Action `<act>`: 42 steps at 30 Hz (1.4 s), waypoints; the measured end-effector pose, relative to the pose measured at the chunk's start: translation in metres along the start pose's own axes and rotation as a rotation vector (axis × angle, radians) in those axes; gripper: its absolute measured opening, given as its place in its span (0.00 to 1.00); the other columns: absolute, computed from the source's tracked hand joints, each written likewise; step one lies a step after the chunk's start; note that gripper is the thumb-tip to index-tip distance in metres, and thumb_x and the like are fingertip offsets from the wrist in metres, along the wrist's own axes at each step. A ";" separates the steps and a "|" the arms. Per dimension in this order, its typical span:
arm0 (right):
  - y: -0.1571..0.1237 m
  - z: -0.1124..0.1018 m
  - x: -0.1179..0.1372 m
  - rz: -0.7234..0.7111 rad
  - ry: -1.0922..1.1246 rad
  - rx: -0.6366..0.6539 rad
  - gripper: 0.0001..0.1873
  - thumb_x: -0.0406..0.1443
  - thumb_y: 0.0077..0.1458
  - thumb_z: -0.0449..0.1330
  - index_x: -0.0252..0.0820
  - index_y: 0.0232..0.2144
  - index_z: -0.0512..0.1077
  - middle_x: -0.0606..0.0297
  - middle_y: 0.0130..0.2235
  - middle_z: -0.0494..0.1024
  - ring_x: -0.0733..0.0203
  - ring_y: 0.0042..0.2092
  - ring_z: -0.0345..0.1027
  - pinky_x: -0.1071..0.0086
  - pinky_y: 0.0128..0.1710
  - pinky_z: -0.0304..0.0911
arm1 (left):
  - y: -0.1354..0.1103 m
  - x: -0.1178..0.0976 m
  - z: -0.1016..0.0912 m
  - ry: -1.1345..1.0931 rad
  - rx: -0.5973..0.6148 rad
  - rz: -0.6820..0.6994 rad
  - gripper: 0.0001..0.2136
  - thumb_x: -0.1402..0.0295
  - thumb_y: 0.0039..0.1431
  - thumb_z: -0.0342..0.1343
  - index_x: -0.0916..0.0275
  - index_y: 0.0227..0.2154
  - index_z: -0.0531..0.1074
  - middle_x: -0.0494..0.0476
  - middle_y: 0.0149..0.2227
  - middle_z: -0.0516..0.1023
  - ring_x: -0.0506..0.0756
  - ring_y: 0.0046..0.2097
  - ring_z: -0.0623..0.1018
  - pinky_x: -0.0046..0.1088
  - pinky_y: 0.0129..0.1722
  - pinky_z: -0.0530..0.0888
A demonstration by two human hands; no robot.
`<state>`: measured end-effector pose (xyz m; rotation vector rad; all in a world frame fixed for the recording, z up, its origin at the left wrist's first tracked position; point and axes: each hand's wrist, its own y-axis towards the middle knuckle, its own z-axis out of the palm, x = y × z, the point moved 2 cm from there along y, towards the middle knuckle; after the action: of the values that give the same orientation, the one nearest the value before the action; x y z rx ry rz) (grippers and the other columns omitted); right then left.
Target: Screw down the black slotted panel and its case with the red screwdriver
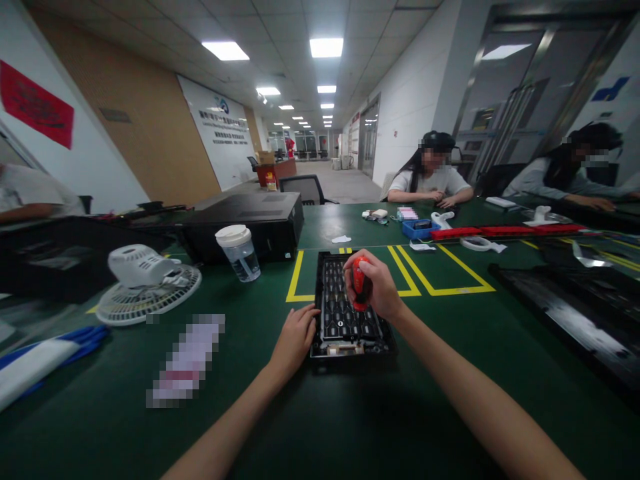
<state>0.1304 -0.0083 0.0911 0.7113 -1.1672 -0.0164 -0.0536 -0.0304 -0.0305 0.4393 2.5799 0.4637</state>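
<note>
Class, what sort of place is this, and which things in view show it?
Probably an office space used as a workshop: a green worktable with yellow lines, ceiling lights and an office chair.

A white fan [137, 265] lies on the green table [260, 307], near a cup [241, 257] (clear-walled, white-lidded) just beside a black case [277, 239]. Farther right, a blue box [411, 230] sits by a red strip [505, 232]; beyond, a person [455, 179] leans on the table.
</note>
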 end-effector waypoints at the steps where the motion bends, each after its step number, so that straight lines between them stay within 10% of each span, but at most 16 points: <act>1: 0.000 0.000 0.000 0.003 -0.001 0.007 0.09 0.38 0.54 0.48 0.38 0.32 0.63 0.70 0.21 0.66 0.70 0.16 0.58 0.76 0.15 0.54 | 0.000 0.000 -0.001 -0.001 -0.001 0.001 0.14 0.68 0.62 0.39 0.59 0.46 0.67 0.56 0.52 0.69 0.55 0.54 0.67 0.47 0.59 0.55; 42: -0.019 0.000 0.005 0.011 -0.086 0.037 0.09 0.41 0.57 0.53 0.42 0.36 0.58 0.70 0.27 0.68 0.67 0.26 0.64 0.71 0.27 0.61 | 0.000 -0.004 -0.003 -0.040 -0.027 -0.001 0.13 0.69 0.61 0.41 0.59 0.43 0.69 0.57 0.51 0.70 0.55 0.53 0.68 0.44 0.57 0.61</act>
<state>0.1393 -0.0254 0.0852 0.7431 -1.2565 -0.0167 -0.0519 -0.0324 -0.0262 0.4334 2.5324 0.4838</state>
